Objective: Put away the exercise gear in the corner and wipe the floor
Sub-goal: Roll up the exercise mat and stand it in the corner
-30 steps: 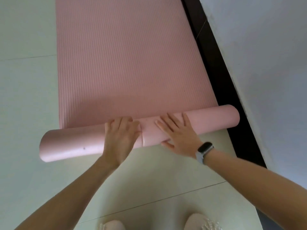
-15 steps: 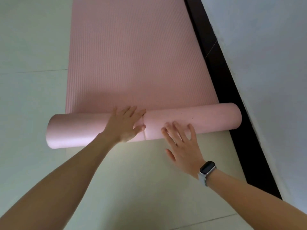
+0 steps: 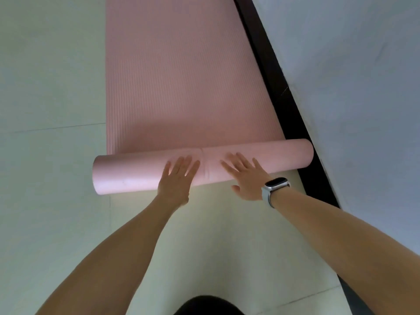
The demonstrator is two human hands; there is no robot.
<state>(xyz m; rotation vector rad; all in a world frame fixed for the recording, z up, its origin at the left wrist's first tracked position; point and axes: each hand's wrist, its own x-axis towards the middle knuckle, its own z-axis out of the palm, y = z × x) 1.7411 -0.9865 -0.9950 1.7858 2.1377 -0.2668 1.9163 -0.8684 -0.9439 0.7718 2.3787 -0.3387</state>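
A pink ribbed exercise mat [image 3: 181, 76] lies flat on the pale tiled floor and stretches away from me. Its near end is wound into a thick roll [image 3: 127, 175] lying crosswise. My left hand [image 3: 178, 178] presses flat on the middle of the roll with straight, spread fingers. My right hand [image 3: 245, 176], a watch on its wrist, presses flat on the roll just right of the left one. Both palms sit on the roll's near side.
A white wall [image 3: 352, 87] with a dark skirting strip [image 3: 279, 87] runs along the mat's right edge, and the roll's right end nearly meets it. Pale floor tiles [image 3: 45, 110] spread to the left and near me.
The roll has travelled farther along the mat, away from me. My right hand has moved from the floor side up onto the roll, and both arms are stretched out more.
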